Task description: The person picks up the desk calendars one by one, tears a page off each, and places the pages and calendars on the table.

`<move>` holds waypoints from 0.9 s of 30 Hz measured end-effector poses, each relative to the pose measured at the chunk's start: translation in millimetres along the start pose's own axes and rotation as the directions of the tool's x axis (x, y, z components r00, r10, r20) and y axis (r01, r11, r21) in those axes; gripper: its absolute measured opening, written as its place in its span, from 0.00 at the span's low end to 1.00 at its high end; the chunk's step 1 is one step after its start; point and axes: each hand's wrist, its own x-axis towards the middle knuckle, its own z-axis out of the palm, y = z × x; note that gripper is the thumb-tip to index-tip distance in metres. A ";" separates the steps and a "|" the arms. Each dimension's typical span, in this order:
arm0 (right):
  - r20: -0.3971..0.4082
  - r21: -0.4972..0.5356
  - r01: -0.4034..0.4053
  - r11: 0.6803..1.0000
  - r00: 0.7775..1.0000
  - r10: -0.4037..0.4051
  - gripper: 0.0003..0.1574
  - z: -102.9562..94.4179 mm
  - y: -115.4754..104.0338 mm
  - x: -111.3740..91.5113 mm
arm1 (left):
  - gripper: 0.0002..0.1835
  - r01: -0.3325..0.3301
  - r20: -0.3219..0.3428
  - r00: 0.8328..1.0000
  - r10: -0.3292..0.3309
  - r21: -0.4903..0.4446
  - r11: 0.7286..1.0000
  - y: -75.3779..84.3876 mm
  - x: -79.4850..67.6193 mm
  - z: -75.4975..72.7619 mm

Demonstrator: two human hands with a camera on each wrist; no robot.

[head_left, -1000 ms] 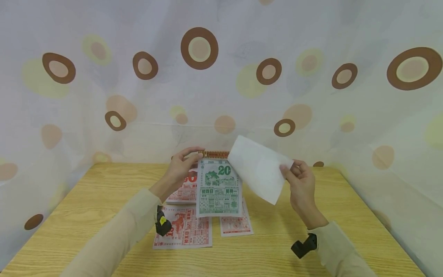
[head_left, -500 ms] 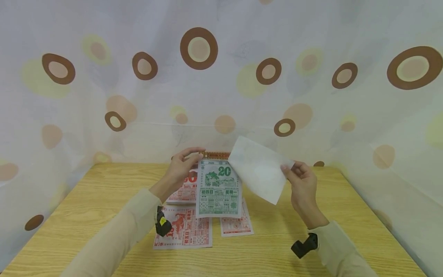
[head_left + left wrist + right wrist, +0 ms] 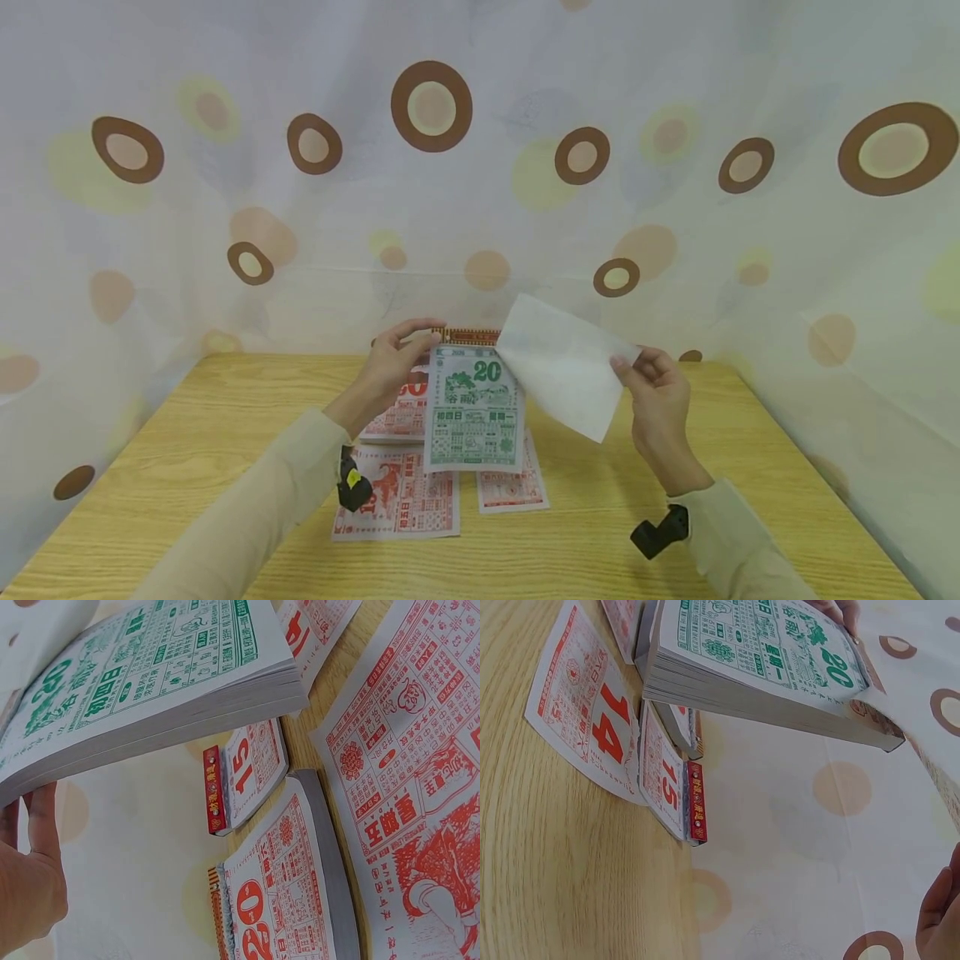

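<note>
A thick tear-off calendar (image 3: 475,417), printed in green with a large 20, is held up over the table in the head view. My left hand (image 3: 393,362) grips its top left corner, thumb in front by the brown-gold header strip (image 3: 472,336). On the right, my right hand (image 3: 660,396) pinches the edge of a thin paper sheet (image 3: 562,367), blank side showing. That sheet slants up from the calendar's top right corner, covering the strip's end. The calendar's thick page block (image 3: 780,716) shows in the right wrist view.
A loose red-printed sheet (image 3: 420,517) lies on the wooden table (image 3: 600,550) at the front left. Beneath the held calendar are a red 20 calendar (image 3: 281,892), a smaller red 15 calendar (image 3: 251,769) and a loose 14 sheet (image 3: 585,697). A patterned curtain (image 3: 480,200) hangs behind.
My right hand and the blank-backed sheet have shifted very slightly to the right. The left hand and the green calendar stay almost still.
</note>
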 end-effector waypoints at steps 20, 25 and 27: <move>0.053 0.028 0.091 0.995 0.994 -0.092 0.18 -5.3 0.1 -0.4 | 0.19 0.019 -0.004 1.000 -0.019 0.022 1.000 -1.4 -0.5 -0.6; 0.047 0.037 0.092 0.995 0.995 -0.094 0.18 -5.1 -0.4 -1.0 | 0.17 0.016 -0.017 1.000 -0.016 0.027 0.999 -2.8 -1.3 0.1; 0.047 0.036 0.088 0.995 0.995 -0.090 0.18 -5.4 -0.2 -0.8 | 0.17 0.012 -0.020 1.000 -0.012 0.025 1.000 -3.5 -1.5 0.3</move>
